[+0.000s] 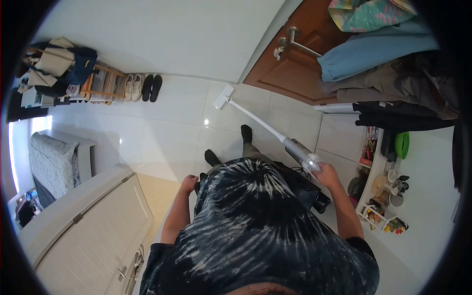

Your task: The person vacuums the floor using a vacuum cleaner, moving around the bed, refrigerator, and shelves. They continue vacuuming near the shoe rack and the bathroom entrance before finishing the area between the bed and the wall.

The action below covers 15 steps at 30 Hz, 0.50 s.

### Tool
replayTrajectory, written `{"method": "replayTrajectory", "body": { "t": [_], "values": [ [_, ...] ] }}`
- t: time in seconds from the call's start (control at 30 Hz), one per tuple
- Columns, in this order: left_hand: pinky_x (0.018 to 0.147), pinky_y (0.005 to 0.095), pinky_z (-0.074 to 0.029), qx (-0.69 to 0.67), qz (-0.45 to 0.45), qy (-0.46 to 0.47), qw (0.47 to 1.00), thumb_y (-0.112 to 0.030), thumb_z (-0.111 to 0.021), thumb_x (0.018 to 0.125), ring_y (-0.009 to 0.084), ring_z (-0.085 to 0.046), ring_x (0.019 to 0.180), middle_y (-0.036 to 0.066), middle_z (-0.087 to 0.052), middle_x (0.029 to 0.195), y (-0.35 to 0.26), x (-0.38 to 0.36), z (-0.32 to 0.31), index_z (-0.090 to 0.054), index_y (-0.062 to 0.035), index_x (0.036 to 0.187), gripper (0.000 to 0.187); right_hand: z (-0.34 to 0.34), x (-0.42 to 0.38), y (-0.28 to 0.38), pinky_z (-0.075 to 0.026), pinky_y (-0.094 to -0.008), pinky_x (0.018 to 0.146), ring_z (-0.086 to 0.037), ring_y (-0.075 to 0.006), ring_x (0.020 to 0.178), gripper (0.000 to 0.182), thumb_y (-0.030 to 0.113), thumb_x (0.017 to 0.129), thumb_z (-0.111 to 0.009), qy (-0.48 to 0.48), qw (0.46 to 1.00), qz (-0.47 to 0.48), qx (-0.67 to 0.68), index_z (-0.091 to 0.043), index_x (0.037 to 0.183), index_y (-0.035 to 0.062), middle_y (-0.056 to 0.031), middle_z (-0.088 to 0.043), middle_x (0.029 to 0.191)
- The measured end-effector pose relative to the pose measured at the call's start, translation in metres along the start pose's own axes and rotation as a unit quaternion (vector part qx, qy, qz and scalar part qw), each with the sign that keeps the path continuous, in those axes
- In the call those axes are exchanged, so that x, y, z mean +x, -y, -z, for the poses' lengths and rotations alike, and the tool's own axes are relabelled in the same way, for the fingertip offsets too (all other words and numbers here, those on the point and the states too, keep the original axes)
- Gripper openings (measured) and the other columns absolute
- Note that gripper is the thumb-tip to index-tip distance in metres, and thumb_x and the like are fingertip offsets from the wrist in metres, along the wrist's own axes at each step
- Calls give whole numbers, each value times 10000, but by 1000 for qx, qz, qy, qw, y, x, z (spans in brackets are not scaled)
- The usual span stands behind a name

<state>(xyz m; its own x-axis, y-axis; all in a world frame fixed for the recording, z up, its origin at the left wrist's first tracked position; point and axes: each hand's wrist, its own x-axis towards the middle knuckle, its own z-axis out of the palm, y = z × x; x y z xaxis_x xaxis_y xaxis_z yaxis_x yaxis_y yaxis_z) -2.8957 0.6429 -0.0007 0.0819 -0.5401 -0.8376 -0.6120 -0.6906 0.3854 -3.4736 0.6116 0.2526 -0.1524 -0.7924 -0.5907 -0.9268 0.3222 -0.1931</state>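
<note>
My right hand (325,174) is wrapped round the handle of a white and grey stick vacuum cleaner (298,151). Its white tube slants away to the upper left, ending in a flat floor head (224,97) on the pale tiles close to the wall and the door corner. Low at my other side hangs my left hand (189,183), its fingers curled in, beside a dark item next to my leg. My feet in dark socks (247,132) stand on the tiled floor (169,137) behind the floor head.
Black shoes (152,88) and white sneakers (132,87) line the wall, beside a wooden rack (105,81). Clothes (378,49) hang over a brown door (280,64) at right. Shelves (366,191) with kitchen items stand right; a white door (103,231) is at lower left.
</note>
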Motion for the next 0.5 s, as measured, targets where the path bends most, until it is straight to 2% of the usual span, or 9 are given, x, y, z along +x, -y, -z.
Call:
{"method": "replayTrajectory", "body": {
  "t": [0.1, 0.13, 0.27, 0.33, 0.4, 0.47, 0.5],
  "values": [
    [873, 399, -461, 35, -87, 16, 995, -359, -552, 814, 356, -595, 998, 244, -633, 1003, -25, 38, -9, -613, 52, 1036, 471, -4, -23, -19, -483, -438, 721, -616, -390, 787, 337, 271, 740, -682, -10, 999, -16, 32, -639, 963, 22, -232, -632, 815],
    [866, 407, -461, 60, -116, -18, 991, -361, -546, 824, 363, -592, 995, 237, -636, 996, -57, 32, -3, -611, 40, 1048, 463, -5, -33, -22, -482, -431, 713, -617, -390, 774, 330, 255, 743, -681, -12, 998, -23, 55, -639, 971, 21, -234, -630, 808],
    [834, 373, -478, -18, -159, -45, 986, -367, -552, 843, 323, -617, 954, 210, -645, 985, -135, 41, 12, -606, 11, 1068, 444, -2, -68, -11, -481, -452, 721, -616, -388, 800, 328, 255, 730, -680, 26, 997, -41, 55, -653, 987, 54, -238, -628, 820],
    [840, 372, -477, -52, -157, -63, 984, -361, -546, 848, 324, -615, 961, 206, -644, 999, -147, 35, 13, -603, 6, 1078, 437, 2, -70, -7, -485, -456, 715, -616, -391, 790, 331, 247, 731, -678, 53, 994, -77, 59, -647, 1010, 74, -230, -632, 811],
    [803, 350, -481, -11, -186, -89, 978, -318, -541, 874, 266, -625, 849, 174, -636, 1017, -160, 25, 22, -568, 28, 1127, 429, 2, -60, -15, -485, -460, 715, -615, -392, 788, 332, 243, 731, -677, 42, 998, -33, 38, -643, 1017, 79, -230, -632, 807],
    [804, 351, -486, -25, -175, -113, 978, -318, -546, 870, 258, -627, 865, 179, -643, 995, -143, 27, 17, -574, 31, 1114, 427, 10, -38, -25, -485, -463, 716, -615, -394, 786, 335, 239, 730, -675, 32, 999, 11, 16, -639, 1024, 84, -230, -632, 803],
    [837, 361, -478, -33, -130, -103, 986, -341, -550, 849, 291, -618, 931, 193, -638, 1023, -128, 30, 12, -582, 18, 1108, 444, 16, -25, -27, -484, -467, 717, -612, -399, 781, 338, 241, 730, -674, 36, 999, 29, -2, -637, 1025, 81, -229, -632, 800]
  ]
}}
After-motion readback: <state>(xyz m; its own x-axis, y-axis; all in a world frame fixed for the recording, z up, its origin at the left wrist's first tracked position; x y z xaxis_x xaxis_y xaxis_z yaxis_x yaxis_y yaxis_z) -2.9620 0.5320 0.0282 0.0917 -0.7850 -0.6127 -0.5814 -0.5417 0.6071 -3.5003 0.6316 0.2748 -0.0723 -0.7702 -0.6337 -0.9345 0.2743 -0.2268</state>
